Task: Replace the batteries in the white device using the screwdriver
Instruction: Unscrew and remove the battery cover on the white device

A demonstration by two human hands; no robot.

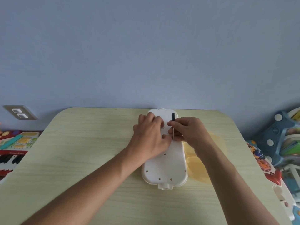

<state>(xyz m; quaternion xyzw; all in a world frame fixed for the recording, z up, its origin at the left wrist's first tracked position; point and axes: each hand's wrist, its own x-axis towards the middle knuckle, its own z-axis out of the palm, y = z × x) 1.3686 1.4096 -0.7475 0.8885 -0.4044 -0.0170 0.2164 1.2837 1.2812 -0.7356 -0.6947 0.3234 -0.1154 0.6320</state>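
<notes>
Long white plastic device (164, 161), screw holes up, lying lengthwise under both hands, far end at the back edge of the pale wood-grain desk (90, 153). Left hand (150, 137) pressed on its far half, fingers curled down. Right hand (186, 131) pinching a thin black-handled screwdriver (173, 125), held upright, tip at the device just beside the left thumb. Translucent yellow plastic piece (197, 166) under the right forearm, touching the device. Bare desktop left of the left hand and nearer than both wrists.
</notes>
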